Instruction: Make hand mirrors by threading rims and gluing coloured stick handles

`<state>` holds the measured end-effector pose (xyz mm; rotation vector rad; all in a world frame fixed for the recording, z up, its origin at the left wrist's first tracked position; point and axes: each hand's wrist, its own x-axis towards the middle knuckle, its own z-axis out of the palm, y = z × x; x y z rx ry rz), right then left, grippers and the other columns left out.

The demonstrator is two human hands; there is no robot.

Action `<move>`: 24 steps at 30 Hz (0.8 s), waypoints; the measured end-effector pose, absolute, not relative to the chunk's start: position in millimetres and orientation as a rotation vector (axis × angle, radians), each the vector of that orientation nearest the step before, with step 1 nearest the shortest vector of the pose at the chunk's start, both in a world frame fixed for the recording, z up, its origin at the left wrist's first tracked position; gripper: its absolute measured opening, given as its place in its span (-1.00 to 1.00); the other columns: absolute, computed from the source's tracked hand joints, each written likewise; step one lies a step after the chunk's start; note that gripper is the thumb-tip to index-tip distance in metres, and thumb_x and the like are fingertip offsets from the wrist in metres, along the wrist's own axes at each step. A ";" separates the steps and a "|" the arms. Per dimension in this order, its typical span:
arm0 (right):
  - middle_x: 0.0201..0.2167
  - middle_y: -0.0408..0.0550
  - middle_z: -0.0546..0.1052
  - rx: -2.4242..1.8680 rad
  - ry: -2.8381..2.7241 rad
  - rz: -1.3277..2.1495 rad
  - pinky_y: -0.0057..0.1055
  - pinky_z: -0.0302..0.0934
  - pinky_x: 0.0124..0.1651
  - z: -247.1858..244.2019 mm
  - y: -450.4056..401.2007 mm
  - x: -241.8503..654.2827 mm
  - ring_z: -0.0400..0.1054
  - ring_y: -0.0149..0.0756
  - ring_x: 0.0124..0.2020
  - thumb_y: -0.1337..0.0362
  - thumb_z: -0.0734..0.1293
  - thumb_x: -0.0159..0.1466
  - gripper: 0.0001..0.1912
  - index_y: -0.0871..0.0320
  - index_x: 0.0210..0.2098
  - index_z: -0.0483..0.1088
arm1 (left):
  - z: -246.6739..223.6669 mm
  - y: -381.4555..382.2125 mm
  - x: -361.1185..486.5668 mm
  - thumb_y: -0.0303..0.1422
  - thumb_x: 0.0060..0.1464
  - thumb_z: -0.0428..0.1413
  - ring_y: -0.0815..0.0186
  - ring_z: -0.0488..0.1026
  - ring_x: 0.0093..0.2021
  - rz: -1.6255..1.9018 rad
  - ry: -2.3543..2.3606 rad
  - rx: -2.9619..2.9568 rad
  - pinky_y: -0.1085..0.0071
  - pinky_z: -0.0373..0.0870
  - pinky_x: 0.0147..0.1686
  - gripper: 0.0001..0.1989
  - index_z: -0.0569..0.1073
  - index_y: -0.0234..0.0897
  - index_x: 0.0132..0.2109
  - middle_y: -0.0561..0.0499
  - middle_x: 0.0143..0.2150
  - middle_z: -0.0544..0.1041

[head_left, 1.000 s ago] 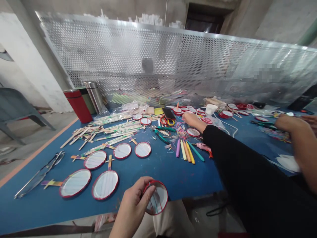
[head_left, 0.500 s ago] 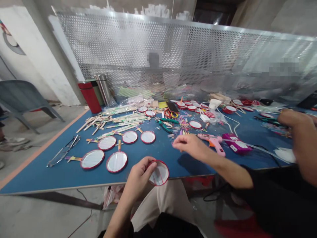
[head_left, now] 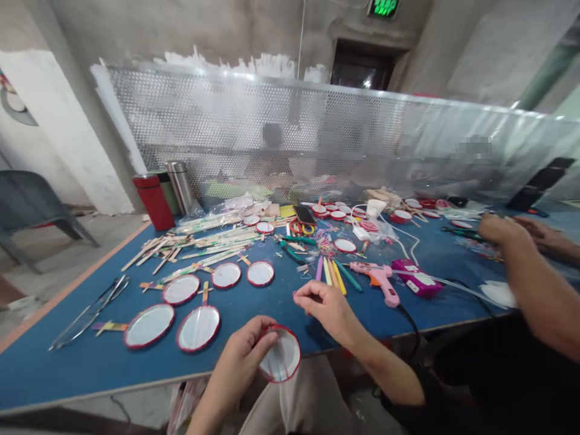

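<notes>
My left hand grips a round red-rimmed frame with a white, string-crossed centre, at the table's near edge. My right hand hovers above the blue tabletop just beyond that frame, its fingers curled together; anything thin in them is too small to see. Several finished round frames on wooden sticks lie to the left. Coloured pencils, a pink-and-orange hot glue gun and a magenta box lie beyond my right hand.
Another person's hands work at the table's right side. Wooden sticks, green pliers and a phone cover the middle. Metal scissors lie at left. A perforated metal screen stands behind the table, with flasks before it.
My right hand has come back from the far middle of the table to near the frame, its fingers drawing together. My left hand keeps the frame. The view has tilted and shifted.
</notes>
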<state>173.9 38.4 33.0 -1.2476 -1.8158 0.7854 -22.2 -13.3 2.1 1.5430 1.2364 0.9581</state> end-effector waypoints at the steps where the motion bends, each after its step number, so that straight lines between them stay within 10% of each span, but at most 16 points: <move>1: -0.54 -0.18 0.53 -1.297 -1.885 0.632 -0.50 0.25 -0.42 40.2 49.6 184.5 0.39 -0.39 -0.51 0.25 0.29 0.23 -0.84 0.16 -0.39 0.49 | 0.8 -12.5 -21.7 -0.18 0.15 0.03 0.26 0.43 -0.32 0.960 1.251 1.545 0.45 0.33 -0.30 -0.74 0.50 -0.25 -0.24 0.01 -0.34 0.54; 24: 0.00 0.05 0.43 -2.152 -2.310 0.083 -0.18 0.35 -0.06 61.5 256.7 309.5 0.40 -0.19 -0.07 0.21 0.31 0.32 -0.67 0.22 0.04 0.35 | -6.0 16.7 -22.5 0.01 -0.10 0.25 0.48 0.23 -0.54 1.087 1.048 0.971 0.59 0.17 -0.53 -0.57 0.42 -0.27 -0.29 0.16 -0.51 0.38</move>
